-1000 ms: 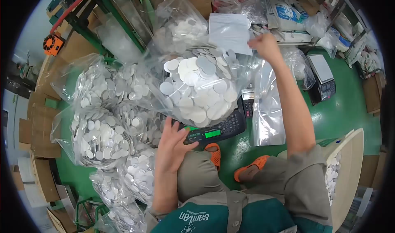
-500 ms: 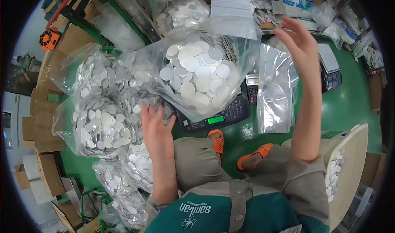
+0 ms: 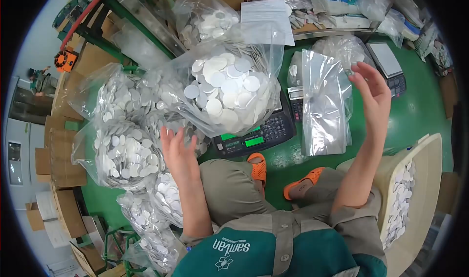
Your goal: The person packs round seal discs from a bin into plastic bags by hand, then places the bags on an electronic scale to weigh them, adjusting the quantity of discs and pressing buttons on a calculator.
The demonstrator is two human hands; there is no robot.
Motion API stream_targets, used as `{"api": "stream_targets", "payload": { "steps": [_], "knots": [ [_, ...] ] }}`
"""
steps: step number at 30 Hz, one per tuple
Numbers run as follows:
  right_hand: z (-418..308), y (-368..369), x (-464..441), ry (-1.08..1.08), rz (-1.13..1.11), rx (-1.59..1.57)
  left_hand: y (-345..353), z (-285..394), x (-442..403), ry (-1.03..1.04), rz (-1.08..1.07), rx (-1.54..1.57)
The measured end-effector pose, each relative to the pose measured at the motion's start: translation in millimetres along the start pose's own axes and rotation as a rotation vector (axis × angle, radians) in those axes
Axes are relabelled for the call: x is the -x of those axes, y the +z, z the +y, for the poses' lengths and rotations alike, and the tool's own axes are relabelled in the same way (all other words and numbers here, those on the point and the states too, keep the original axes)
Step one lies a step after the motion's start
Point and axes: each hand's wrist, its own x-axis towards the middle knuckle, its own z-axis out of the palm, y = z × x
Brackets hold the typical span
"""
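Observation:
A large clear plastic bag (image 3: 266, 86) full of white round discs (image 3: 232, 84) sits open on a black counting scale (image 3: 273, 137) with lit green displays. My left hand (image 3: 181, 157) is open, fingers apart, in front of the bagged discs left of the scale, and holds nothing. My right hand (image 3: 373, 88) is raised at the right, beside a stack of flat clear bags (image 3: 325, 110). Its thumb and fingertips come close together around something small that I cannot make out.
More disc-filled bags (image 3: 128, 152) crowd the left side. A calculator (image 3: 296, 101) lies beside the scale, and a second scale (image 3: 391, 64) stands at the back right. A cream bin (image 3: 427, 179) with discs is at my right. Paper sheets (image 3: 268, 15) lie behind the bag.
My right hand has come down and its fingers have drawn closer together. My left hand has shifted slightly and stays open. The big bag's upper rim has sagged inward at the right.

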Motion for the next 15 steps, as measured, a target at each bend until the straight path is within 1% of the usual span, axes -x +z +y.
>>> {"api": "stream_targets", "payload": {
  "steps": [2,5,6,9,11,13,15],
  "knots": [
    [2.9,1.4,0.8,-0.025,-0.055,0.011,-2.3,-0.2,-1.6,0.009,-0.006,-0.013],
    [-1.7,6.5,2.3,-0.013,-0.083,0.037,-7.6,-0.5,-5.2,-0.011,-0.007,-0.023],
    [-3.0,9.1,2.7,-0.011,-0.086,0.003,-9.8,-1.8,-6.4,-0.01,-0.006,-0.021],
    [-12.7,21.8,5.5,-0.025,-0.125,-0.001,-13.3,-5.1,-6.9,-0.127,-0.054,0.045],
    [-19.2,31.3,7.5,-0.037,-0.166,0.024,-13.1,-6.7,-6.8,-0.244,-0.142,0.091],
    [-24.4,39.9,9.8,-0.053,-0.199,0.042,-10.1,-7.1,-6.3,-0.257,-0.137,0.105],
    [-29.4,45.6,11.2,-0.048,-0.217,0.102,-11.2,-7.8,-8.3,-0.224,-0.14,0.097]
  ]
}}
